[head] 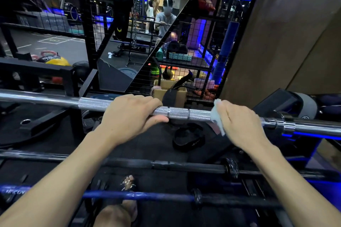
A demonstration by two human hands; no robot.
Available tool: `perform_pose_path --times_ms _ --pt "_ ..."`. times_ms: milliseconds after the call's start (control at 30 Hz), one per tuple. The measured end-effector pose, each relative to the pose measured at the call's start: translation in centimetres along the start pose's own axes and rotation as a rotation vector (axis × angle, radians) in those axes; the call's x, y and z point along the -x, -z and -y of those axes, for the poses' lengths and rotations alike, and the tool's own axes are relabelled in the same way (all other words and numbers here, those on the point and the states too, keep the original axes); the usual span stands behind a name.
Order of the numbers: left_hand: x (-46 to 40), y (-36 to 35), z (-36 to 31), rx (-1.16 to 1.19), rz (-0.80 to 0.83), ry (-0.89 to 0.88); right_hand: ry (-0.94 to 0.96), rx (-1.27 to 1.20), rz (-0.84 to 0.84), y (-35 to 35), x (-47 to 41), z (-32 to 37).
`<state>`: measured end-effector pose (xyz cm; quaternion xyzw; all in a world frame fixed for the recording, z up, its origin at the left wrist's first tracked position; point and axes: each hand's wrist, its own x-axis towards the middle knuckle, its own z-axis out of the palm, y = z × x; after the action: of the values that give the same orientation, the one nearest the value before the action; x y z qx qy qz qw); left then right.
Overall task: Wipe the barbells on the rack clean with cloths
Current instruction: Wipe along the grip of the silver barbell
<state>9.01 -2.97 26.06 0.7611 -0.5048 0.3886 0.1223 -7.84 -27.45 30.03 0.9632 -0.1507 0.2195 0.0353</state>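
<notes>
Head view: blue barbell [140,195] and black barbell [184,166] are racked nearest. Beyond, silver barbell [180,113] is gripped by left hand [127,116], fingers curled over; pale cloth [217,116] is wrapped round it by right hand [239,121].

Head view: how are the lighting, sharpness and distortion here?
Head view: dim gym with blue accent lighting; glare streaks on the chrome bar; strong wide-angle bending toward the edges; hands sharp, left hand gripping the bar, right hand pressing the cloth on it; lower black bar and blue bar softer and darker.
</notes>
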Motion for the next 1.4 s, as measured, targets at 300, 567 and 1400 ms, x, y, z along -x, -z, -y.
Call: perform_pose_path --times_ms 300,567,1400 --pt "0.0 0.1 0.0 -0.01 -0.066 -0.031 0.044 -0.042 0.079 -2.3 -4.2 8.0" --pt "0.0 -0.4 0.1 -0.024 -0.07 -0.027 0.292 0.011 -0.104 -2.8 -0.9 8.7" --pt "0.2 -0.8 0.0 -0.036 -0.102 -0.043 0.333 -0.194 -0.227 -3.2 -0.8 7.2"
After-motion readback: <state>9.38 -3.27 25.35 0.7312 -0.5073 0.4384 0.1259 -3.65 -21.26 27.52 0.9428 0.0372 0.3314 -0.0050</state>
